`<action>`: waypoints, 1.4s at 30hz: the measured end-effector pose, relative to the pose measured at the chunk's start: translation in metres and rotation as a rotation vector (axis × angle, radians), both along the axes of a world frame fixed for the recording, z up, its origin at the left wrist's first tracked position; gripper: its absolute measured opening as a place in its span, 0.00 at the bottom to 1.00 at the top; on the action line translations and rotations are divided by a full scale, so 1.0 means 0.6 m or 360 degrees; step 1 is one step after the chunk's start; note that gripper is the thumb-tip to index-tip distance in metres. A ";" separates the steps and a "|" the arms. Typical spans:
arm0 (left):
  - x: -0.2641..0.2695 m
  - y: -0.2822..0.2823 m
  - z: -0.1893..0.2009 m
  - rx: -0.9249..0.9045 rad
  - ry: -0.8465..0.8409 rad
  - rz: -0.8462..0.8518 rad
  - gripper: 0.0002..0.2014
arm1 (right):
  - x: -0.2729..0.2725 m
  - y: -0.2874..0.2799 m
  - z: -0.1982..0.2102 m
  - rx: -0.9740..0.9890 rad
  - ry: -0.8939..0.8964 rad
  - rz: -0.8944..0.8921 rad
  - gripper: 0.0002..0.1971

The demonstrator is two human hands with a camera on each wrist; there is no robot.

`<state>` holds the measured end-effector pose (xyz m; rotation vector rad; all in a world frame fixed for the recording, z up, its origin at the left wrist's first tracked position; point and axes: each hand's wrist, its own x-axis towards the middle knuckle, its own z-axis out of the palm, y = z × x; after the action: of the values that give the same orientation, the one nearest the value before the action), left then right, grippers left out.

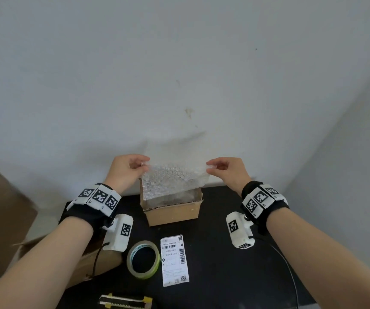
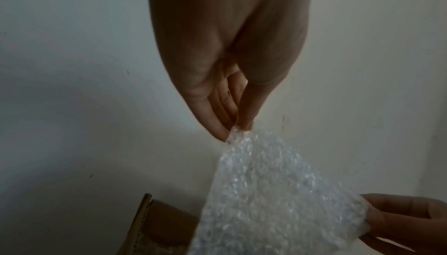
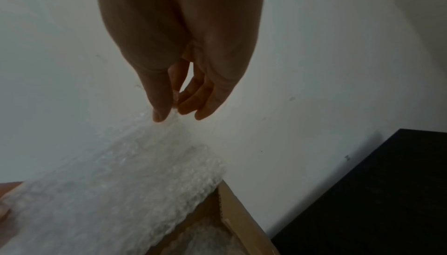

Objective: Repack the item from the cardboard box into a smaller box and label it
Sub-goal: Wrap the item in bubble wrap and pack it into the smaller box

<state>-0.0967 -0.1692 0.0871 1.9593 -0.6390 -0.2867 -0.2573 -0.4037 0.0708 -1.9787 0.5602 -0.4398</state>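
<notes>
A clear sheet of bubble wrap (image 1: 174,180) hangs stretched between my two hands above the small open cardboard box (image 1: 172,214). My left hand (image 1: 140,166) pinches the sheet's upper left corner (image 2: 238,131) between thumb and fingers. My right hand (image 1: 209,167) pinches the upper right corner (image 3: 173,111). The sheet's lower edge dips into the box (image 3: 244,222), which stands against the wall at the back of the black table (image 1: 224,264). A white shipping label (image 1: 175,260) lies flat in front of the box. What lies inside the box is hidden by the wrap.
A roll of clear tape (image 1: 143,259) lies left of the label. A yellow and black utility knife (image 1: 126,302) sits at the table's near edge. A larger brown cardboard box (image 1: 3,219) stands at the left. A black cable (image 1: 291,273) runs across the table's right side.
</notes>
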 end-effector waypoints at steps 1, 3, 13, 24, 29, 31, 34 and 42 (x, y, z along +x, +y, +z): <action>0.001 0.004 0.002 -0.0001 -0.0022 0.0000 0.08 | 0.001 0.003 0.003 -0.0028 -0.0001 -0.0004 0.06; 0.002 0.012 0.008 -0.0033 -0.0052 0.0013 0.07 | 0.003 0.008 0.007 -0.0055 0.0013 -0.0005 0.02; 0.007 0.037 0.024 -0.0061 -0.0046 -0.0024 0.05 | 0.033 0.056 0.029 0.0256 -0.0176 -0.0146 0.08; 0.027 0.053 0.006 0.0036 0.0044 0.0059 0.08 | 0.034 0.091 -0.036 0.0502 0.0351 0.0045 0.23; 0.022 0.040 0.000 0.0065 0.0394 -0.0001 0.15 | 0.045 0.086 -0.052 0.0544 0.0321 -0.0065 0.13; 0.025 0.036 -0.011 0.0180 0.0479 -0.0059 0.23 | 0.050 0.079 -0.056 0.0449 0.0311 -0.0102 0.11; 0.027 0.027 -0.032 0.0268 0.0412 0.0070 0.24 | 0.061 0.066 -0.064 0.0271 0.0379 -0.0043 0.10; 0.013 -0.004 -0.070 0.0663 0.0117 0.0105 0.08 | 0.074 0.043 -0.085 -0.0142 0.0433 -0.0021 0.06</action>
<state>-0.0890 -0.1717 0.0452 2.3495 -0.4929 -0.4787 -0.2127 -0.3782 0.0201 -2.1375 0.7348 -0.2062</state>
